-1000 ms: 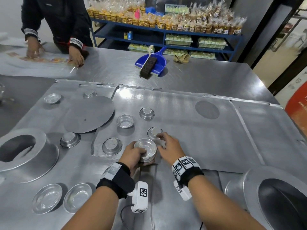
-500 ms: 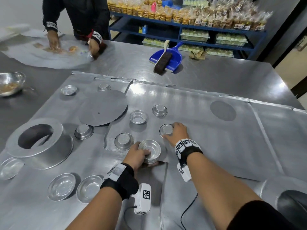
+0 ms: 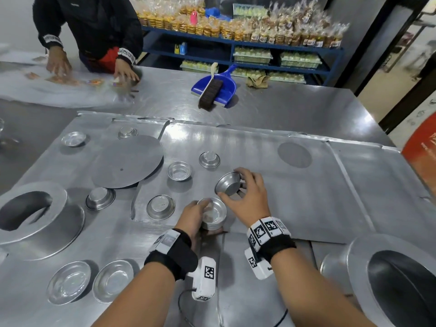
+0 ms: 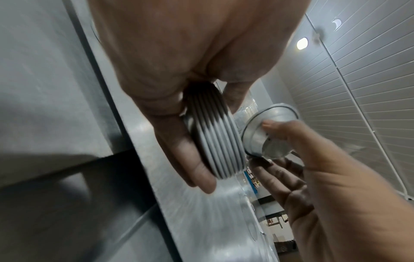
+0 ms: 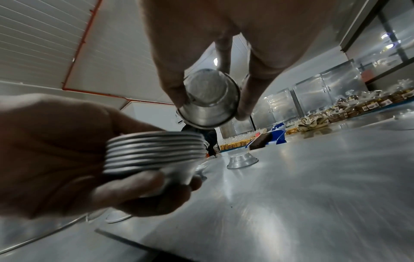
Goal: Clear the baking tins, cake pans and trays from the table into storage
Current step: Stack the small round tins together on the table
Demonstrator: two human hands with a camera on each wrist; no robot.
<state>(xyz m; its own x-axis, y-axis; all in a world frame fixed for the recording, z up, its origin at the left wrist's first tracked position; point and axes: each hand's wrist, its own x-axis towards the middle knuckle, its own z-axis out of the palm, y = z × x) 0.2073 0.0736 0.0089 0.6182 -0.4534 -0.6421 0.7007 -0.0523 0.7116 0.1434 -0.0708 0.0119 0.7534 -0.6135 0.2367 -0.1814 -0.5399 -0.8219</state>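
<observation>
Near the desk's (image 3: 295, 208) front edge, the left hand (image 3: 192, 219) grips a nested stack of small round aluminium tins (image 3: 213, 217). Just right of it, the right hand's (image 3: 247, 199) fingers (image 5: 172, 85) pinch one tilted small aluminium tin (image 3: 227, 186), lifted above the stack.

Silver tins (image 3: 212, 214); blue dustpan (image 3: 218, 87); black-white checkered wristbands (image 3: 267, 230).
</observation>
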